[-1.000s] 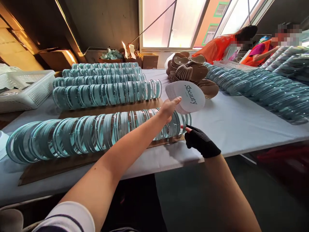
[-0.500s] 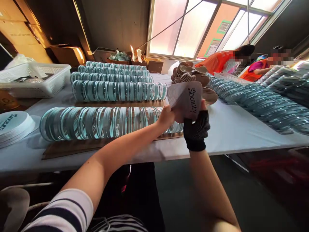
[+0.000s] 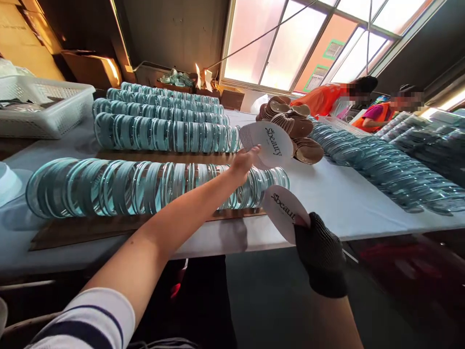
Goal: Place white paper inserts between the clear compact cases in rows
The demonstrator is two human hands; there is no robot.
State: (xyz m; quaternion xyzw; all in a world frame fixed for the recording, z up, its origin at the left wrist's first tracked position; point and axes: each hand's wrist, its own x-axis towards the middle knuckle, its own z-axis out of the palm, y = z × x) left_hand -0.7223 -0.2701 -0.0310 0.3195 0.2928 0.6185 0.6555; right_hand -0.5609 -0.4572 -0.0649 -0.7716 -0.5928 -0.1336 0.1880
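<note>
My left hand (image 3: 244, 164) is bare and holds up a fanned stack of white round cards (image 3: 267, 140) printed "Beauty", above the right end of the nearest row of glass discs (image 3: 145, 186). My right hand (image 3: 319, 252), in a black glove, grips a single white "Beauty" card (image 3: 283, 211) by its lower edge, just off the right end of that row and near the table's front edge. The discs stand on edge, side by side, on a brown cardboard strip (image 3: 90, 228).
Further rows of glass discs (image 3: 160, 133) lie behind, more along the right (image 3: 381, 165). A pile of brown round pieces (image 3: 290, 123) sits mid-table. A white basket (image 3: 39, 106) stands at the left. Two people in orange (image 3: 327, 99) work at the far right.
My right hand has drawn one card off the stack and moved down and right with it. My left hand has stayed up with the remaining cards.
</note>
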